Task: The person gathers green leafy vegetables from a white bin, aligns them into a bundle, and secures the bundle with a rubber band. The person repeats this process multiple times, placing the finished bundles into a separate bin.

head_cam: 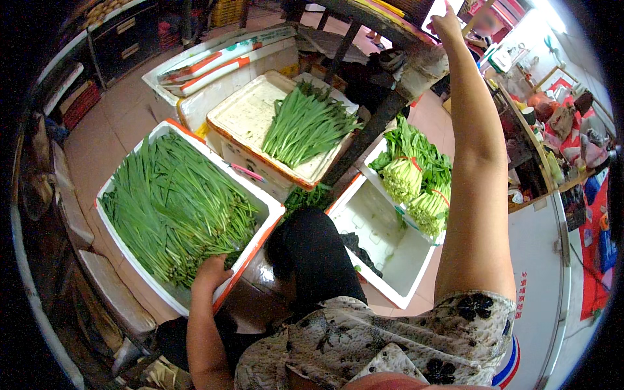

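Observation:
My left hand [212, 274] is at the near corner of a white foam box [246, 265] with an orange-taped rim. Its fingers touch the stem ends of long green leafy stalks, probably garlic chives [170, 195], that fill the box; whether they grip any is hidden. High at the upper right, my right hand [444, 23] is raised at arm's length, index finger extended, before a bright white panel [441, 12]. Nothing shows held in it. Between the arms, a foam lid [243, 105] on another box bears a fanned pile of similar stalks [309, 126].
Right of my knee stands a foam box [385, 243] with dark plastic inside. Behind it, red-banded bundles of leafy greens [402, 178] fill another. A dark post [363, 136] rises between the boxes. A cluttered shelf [551, 161] and white cabinet [541, 273] stand at right.

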Demonstrator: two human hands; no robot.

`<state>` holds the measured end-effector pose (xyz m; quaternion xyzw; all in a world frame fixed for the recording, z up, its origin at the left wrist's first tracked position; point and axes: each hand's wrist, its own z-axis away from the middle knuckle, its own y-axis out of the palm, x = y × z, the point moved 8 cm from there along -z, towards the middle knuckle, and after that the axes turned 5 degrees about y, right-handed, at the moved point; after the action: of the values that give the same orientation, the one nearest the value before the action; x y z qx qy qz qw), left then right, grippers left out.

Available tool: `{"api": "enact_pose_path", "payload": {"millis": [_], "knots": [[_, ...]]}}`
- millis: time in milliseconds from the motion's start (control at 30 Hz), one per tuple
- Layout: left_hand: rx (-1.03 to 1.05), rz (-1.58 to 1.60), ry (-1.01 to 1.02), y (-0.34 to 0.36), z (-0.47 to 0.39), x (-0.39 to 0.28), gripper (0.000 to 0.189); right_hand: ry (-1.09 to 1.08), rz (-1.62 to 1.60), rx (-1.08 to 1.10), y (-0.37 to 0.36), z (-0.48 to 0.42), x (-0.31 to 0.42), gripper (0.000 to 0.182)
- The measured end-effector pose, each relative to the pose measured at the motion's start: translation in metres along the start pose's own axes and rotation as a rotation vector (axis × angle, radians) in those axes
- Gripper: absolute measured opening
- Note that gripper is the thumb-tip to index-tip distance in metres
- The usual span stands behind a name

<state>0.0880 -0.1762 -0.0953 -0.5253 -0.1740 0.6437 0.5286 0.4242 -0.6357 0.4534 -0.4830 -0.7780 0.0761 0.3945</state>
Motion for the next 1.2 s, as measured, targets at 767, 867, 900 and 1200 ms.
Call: {"api": "enact_pose_path", "payload": {"millis": [767,867,900,1200], "knots": [[-0.031,-0.003,0.049,-0.004,0.004,-0.006,0.057,0.123,0.112,-0.605,-0.075,0.058,-0.042,0.057],[-0.012,0.002,0.033,-0.007,0.003,-0.008,0.057,0.193,0.204,-0.617,-0.073,0.079,-0.048,0.068],[0.003,0.002,0.026,-0.006,0.003,-0.008,0.057,0.192,0.227,-0.586,-0.072,0.08,-0.049,0.068],[-0.012,-0.025,0.04,0.005,-0.001,0.0,0.059,-0.042,0.641,-0.382,-0.061,0.078,-0.025,0.034]]}}
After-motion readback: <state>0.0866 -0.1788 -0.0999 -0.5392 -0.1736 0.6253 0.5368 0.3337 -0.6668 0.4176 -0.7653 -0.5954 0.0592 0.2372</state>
